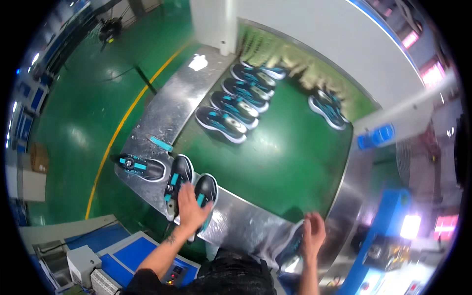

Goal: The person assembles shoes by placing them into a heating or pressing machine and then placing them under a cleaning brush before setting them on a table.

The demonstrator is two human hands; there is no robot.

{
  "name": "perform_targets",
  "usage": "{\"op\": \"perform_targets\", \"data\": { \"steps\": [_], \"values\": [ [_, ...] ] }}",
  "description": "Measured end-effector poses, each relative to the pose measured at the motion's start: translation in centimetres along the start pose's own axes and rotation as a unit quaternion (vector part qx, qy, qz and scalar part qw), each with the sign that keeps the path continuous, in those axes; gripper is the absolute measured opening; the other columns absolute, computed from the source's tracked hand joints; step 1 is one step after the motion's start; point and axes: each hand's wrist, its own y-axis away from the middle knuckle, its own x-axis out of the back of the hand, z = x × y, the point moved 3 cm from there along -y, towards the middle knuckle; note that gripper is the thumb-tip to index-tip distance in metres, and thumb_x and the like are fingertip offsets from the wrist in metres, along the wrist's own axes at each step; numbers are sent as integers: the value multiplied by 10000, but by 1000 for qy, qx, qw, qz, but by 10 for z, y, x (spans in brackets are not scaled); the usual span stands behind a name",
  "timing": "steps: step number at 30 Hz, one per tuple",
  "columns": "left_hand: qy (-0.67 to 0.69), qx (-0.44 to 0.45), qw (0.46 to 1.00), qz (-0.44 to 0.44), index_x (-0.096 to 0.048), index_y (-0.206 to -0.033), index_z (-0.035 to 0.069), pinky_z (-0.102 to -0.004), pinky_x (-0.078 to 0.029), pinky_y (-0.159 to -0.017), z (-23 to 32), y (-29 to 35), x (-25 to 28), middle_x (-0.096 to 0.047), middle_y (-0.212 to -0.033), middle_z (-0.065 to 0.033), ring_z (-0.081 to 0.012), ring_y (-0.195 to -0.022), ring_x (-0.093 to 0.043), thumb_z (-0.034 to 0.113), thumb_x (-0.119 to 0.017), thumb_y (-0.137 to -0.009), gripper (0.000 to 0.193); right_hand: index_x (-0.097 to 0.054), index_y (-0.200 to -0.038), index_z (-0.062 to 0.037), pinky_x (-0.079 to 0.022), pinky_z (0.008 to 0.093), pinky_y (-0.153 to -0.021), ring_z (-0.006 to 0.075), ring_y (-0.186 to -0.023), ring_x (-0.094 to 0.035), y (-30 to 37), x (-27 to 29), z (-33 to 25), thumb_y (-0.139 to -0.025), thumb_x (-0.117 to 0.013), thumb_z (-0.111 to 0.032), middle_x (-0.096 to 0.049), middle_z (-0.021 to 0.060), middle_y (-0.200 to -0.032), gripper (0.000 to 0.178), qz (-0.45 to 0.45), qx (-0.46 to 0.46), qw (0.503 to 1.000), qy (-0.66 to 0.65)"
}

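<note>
My left hand (192,209) is over the right one of two black-and-teal sneakers, its fingers stretched out and apart from a grip. That sneaker (206,185) and the one beside it (182,168) lie across the metal ledge, toes toward the green belt. My right hand (313,233) is raised at the lower right with fingers pointing up, slightly bent and holding nothing visible. Next to it is a blurred dark sneaker (292,247) with a pale sole; whether the hand touches it cannot be made out.
Another sneaker (142,167) lies on the ledge corner, near a teal strip (161,143). Several sneakers (221,124) stand in a row on the green belt (265,167), with more (327,112) near the fringed opening. A white scrap (198,62) lies on the metal rim. Blue machinery (376,246) flanks the right.
</note>
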Motion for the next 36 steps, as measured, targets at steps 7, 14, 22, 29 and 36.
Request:
{"op": "perform_targets", "data": {
  "steps": [7, 14, 22, 29, 36],
  "values": [
    [144, -6, 988, 56, -634, -905, 28, -396, -482, -898, -18, -171, -81, -652, -1058, -100, -290, -993, -622, 52, -645, -753, 154, -346, -1331, 57, -477, 446, -862, 410, -1087, -523, -344, -351, -99, -735, -735, -430, -522, 269, -1163, 863, -265, 362, 813, 372],
    [168, -19, 983, 69, -628, -840, 8, -386, -517, -857, -18, -201, -90, -649, -1066, -119, -314, -1001, -623, 9, -648, -755, 88, -504, -956, -3, -537, 422, -700, 357, -782, -661, -409, -448, -116, -613, -828, -383, -663, 194, -836, 606, -202, 325, 787, 484],
    [202, -28, 976, 75, -598, -895, 21, -386, -476, -894, -32, -214, -126, -651, -1073, -136, -315, -1025, -611, 27, -635, -794, 108, -591, -508, 12, -409, 351, -417, 133, -423, -488, -304, -298, -8, -676, -776, -504, -552, 66, -464, 573, -305, 2, 931, 201],
    [437, -194, 876, -60, -392, -1330, -13, -425, -253, -1107, 63, -219, -95, -456, -1346, -176, -293, -1296, -389, 49, -613, -792, 585, -573, -1106, -20, -495, 304, -763, 130, -822, -578, -90, -94, 29, -721, -786, -173, -618, 44, -977, 466, 53, -168, 978, -112],
    [527, -327, 566, -543, -202, -1441, 42, -493, -219, -1107, 207, -158, -123, -310, -1437, -215, -343, -1316, -335, 582, -599, -764, 952, -342, -1351, 11, -403, 356, -974, 209, -1148, -483, 7, -80, -17, -790, -728, -238, -459, 143, -1306, 725, 30, 364, 914, -176]
  ]
}}
